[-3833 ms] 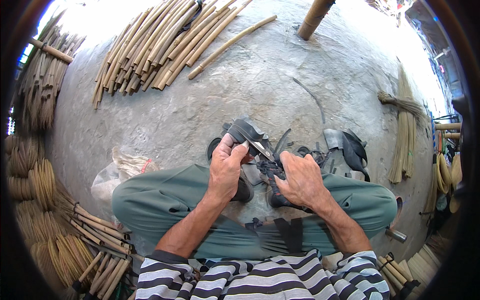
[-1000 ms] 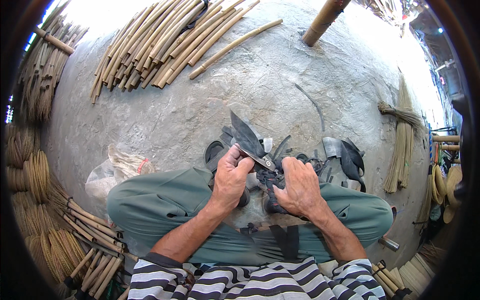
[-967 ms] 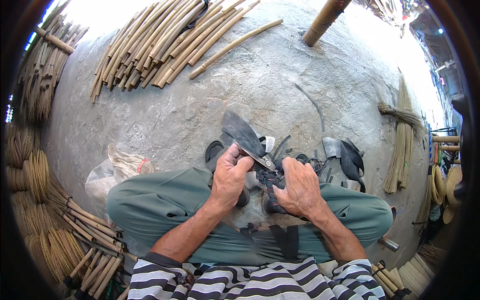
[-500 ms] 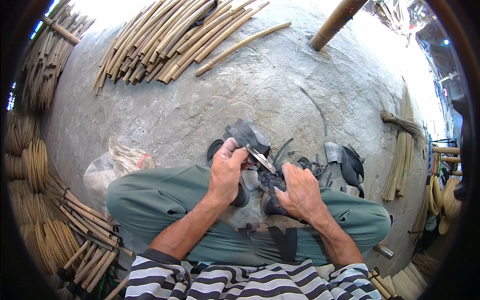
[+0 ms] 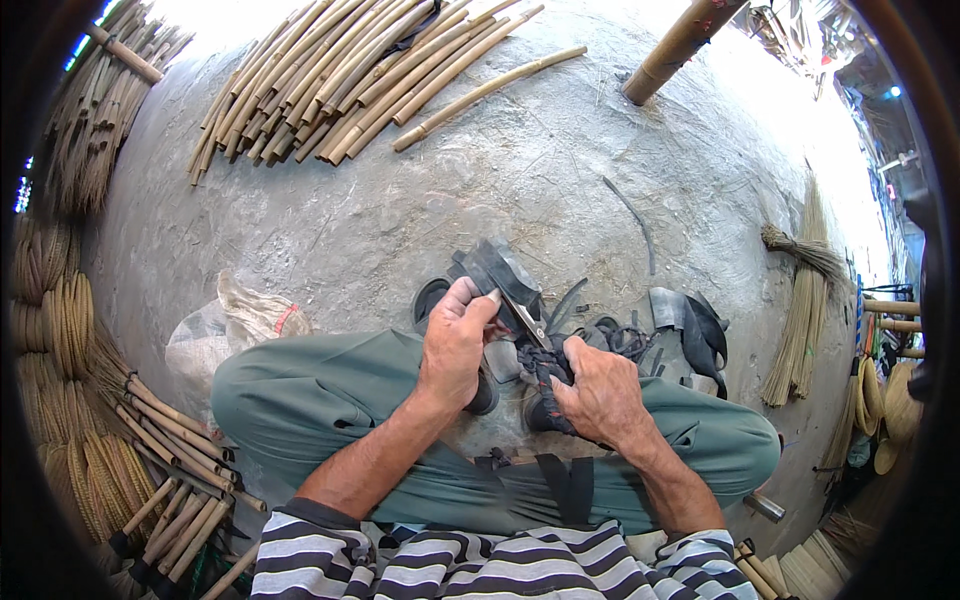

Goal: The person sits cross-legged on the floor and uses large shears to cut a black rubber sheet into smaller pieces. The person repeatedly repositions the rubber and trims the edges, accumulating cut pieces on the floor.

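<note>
Between the thumb and fingers of my left hand (image 5: pixel 452 335) is a piece of black rubber sheet (image 5: pixel 495 266), its far part sticking out beyond the fingertips. My right hand (image 5: pixel 605 395) is closed around the dark, wrapped handles of a pair of scissors (image 5: pixel 530 322). The metal blades point up and left, against the rubber beside my left thumb. My fingers and the rubber hide part of the blades. Beneath the hands, between my bent legs, are dark footwear (image 5: pixel 433 298) and a tangle of black strips (image 5: pixel 625 340).
A curved piece of black rubber (image 5: pixel 703 335) lies right of my right hand. One thin black strip (image 5: pixel 632 220) is farther off. Bamboo poles (image 5: pixel 350 85) are piled at the far left, a pale sack (image 5: pixel 240 318) by my left knee, and bundled stalks (image 5: pixel 803 310) at the right.
The scissor blades have shifted slightly against the rubber, and my right hand has moved a little on the handles. My left hand stays almost in place.
</note>
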Demonstrator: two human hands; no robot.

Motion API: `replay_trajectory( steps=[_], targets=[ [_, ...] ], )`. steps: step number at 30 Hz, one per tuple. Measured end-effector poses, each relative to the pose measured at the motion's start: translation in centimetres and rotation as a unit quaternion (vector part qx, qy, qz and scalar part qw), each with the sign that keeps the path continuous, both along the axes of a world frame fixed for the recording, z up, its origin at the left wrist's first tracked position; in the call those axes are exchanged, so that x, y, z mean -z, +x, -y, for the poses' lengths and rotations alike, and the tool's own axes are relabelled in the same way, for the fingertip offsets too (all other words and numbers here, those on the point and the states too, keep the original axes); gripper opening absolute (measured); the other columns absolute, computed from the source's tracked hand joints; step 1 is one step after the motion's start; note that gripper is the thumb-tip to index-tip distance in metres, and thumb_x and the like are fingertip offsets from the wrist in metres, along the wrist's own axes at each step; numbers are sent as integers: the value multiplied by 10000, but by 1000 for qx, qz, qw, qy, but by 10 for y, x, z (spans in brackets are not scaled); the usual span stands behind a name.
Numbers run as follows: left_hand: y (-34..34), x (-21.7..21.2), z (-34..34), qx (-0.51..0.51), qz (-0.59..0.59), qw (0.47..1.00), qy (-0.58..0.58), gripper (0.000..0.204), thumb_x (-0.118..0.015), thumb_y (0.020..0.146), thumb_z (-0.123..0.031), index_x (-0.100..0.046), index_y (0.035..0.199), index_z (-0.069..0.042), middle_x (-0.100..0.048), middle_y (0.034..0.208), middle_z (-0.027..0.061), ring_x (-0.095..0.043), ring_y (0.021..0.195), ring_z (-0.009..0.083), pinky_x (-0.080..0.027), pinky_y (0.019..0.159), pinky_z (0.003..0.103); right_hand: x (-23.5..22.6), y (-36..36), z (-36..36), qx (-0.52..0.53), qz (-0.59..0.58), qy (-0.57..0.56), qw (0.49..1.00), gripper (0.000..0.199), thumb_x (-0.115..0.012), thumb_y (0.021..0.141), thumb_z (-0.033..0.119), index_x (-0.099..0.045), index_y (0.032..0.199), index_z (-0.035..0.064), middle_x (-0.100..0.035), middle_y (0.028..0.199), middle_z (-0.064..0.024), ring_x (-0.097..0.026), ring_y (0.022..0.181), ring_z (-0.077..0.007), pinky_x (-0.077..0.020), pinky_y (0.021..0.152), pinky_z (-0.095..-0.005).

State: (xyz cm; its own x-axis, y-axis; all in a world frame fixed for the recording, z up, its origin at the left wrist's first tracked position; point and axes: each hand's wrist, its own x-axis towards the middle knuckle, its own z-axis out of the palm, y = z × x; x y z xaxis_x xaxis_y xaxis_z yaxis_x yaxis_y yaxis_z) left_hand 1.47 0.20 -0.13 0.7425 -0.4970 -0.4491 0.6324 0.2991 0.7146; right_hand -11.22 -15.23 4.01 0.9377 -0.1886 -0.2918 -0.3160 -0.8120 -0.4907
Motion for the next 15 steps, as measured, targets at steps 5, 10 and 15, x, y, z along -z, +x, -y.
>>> replay_trajectory(
  steps=[5,10,15],
  targets=[
    [-6,-3,1,25,24,999,5,147,-571,1002,-81,-658,1112,-35,-703,983,2,-620,825,56,-518,779,245,4,3,2,-40,132,-94,986,425,-827,786,297,-548,956,24,-672,817,-178,-675,784,-400,-496,707,-481],
    [-11,-2,0,47,45,998,3,170,-551,990,-70,-656,1119,-34,-699,986,0,-613,819,49,-518,791,248,-2,0,2,1,46,-34,998,389,-777,822,260,-544,1011,11,-657,865,-224,-665,841,-457,-512,738,-545],
    [-8,4,-1,26,-1,1000,15,160,-556,999,-75,-652,1121,-37,-708,994,12,-624,819,58,-524,790,254,-2,-1,0,5,-21,-7,1000,415,-809,812,300,-545,954,13,-685,814,-206,-695,786,-426,-538,683,-503]
  ],
)
